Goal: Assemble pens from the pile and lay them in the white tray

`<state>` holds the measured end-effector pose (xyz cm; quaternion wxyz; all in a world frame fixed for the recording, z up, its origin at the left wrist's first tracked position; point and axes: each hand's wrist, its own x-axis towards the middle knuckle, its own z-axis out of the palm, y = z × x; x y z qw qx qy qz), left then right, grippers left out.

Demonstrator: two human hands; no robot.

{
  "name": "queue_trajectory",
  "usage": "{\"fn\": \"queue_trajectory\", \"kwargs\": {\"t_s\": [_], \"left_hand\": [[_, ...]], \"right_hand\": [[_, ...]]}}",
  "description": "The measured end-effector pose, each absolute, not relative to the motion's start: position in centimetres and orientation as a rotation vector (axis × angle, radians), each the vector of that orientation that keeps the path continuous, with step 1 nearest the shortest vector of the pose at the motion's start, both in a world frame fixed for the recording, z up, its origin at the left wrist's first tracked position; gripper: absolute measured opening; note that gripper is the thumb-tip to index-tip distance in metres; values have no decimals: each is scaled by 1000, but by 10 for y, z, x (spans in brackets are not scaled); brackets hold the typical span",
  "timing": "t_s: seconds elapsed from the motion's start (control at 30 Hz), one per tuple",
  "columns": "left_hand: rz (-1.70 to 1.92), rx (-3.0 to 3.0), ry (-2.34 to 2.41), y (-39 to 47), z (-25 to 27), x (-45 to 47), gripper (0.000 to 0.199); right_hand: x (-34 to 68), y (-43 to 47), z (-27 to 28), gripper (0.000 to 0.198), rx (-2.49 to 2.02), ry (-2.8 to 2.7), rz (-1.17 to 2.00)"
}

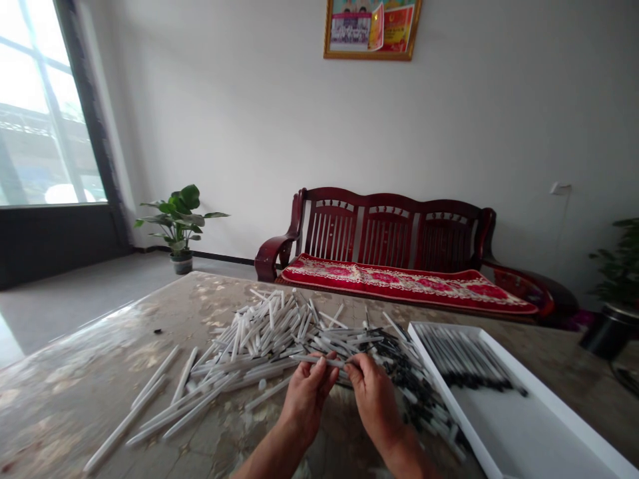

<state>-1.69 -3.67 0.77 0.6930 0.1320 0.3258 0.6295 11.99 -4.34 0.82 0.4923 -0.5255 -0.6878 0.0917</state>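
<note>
Pinching from both ends, a thin white pen [327, 361] is held level above the table [90, 379] between the two hands. The left hand [307, 392] is closed on the pen's left part with thumb and fingertips, and the right hand [372, 392] is closed on its right part in the same way. Both hands are seen close together, near the front edge of the table, with the forearms entering from the bottom of the view.

Just behind and around the hands a large heap of pens [279, 332] is spread over the tabletop. White tubes are piled at the left and middle of the heap, while darker, black-tipped ones are gathered at its right, beside the right hand. A few long white tubes [150, 392] are scattered apart at the left front of the table.

At the right a shallow white tray [524, 426] is set on the table, and a row of dark-tipped pens [459, 362] is laid side by side in its far end. Beyond the table a dark red wooden bench [399, 246] with a red cushion is placed against the wall, a potted plant [178, 223] is stood on the floor near the window [40, 113], and a framed picture [372, 26] is hung above the bench.
</note>
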Motion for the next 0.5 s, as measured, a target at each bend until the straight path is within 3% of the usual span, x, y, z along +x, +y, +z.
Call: {"fn": "queue_trajectory", "kwargs": {"t_s": [0.1,0.23,0.3,0.43,0.5], "left_hand": [[1410,336,722,-39,7,-17,12],[1423,393,729,-38,4,-18,12],[1432,392,754,-37,4,-19,12],[1416,368,788,-38,5,-18,12],[1398,366,794,-40,6,-16,12]], "right_hand": [[116,-43,7,39,-1332,-1664,264],[113,-42,8,49,-1390,-1544,613],[113,-44,11,47,-1363,-1559,673],[116,-46,16,28,-1274,-1660,475],[117,-45,16,28,-1296,-1662,449]]}}
